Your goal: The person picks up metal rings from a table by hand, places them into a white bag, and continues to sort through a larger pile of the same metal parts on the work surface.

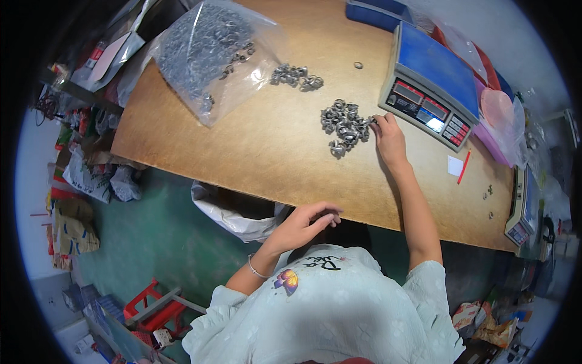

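Note:
My right hand (389, 139) reaches over the tabletop, its fingertips at the right edge of a pile of small metal rings (345, 125); whether a ring is pinched between them I cannot tell. My left hand (314, 221) hovers by the table's front edge with its fingers loosely curled and nothing visible in it. A smaller cluster of metal rings (295, 76) lies farther back, and a single ring (358, 65) lies apart from it. At the back left, a clear plastic bag (207, 50) holds a great many small metal pieces. A digital scale (429, 86) with a blue platform stands right of the pile.
A blue plastic bin (379, 12) is at the back edge. Right of my arm lie a red pencil or pen (464, 167), a white paper slip (454, 166) and several small pieces. A second scale (521, 218) stands at the right end. A white sack (236, 218) sits below the front edge.

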`<state>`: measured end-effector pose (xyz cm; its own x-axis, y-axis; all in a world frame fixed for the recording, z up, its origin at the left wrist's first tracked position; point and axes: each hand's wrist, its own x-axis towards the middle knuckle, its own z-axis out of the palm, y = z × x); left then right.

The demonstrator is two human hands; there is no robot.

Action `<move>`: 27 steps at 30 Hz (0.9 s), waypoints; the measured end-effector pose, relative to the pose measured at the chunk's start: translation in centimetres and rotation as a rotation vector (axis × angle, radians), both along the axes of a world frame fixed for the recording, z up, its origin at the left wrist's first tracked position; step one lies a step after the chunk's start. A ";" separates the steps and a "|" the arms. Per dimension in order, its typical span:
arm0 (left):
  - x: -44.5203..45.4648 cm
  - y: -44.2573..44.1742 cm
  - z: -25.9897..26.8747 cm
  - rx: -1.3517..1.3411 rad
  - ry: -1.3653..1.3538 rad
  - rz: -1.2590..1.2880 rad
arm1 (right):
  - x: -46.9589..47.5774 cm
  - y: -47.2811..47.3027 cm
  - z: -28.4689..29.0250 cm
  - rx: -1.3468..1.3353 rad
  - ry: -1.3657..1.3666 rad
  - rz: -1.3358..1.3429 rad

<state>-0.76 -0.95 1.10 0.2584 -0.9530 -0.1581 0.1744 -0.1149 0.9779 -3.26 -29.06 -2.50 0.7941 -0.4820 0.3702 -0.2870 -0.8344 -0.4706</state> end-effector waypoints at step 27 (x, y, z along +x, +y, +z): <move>7.0 9.2 -14.1 -0.207 1.037 1.601 | -1.5 5.0 0.4 -0.050 -0.004 0.320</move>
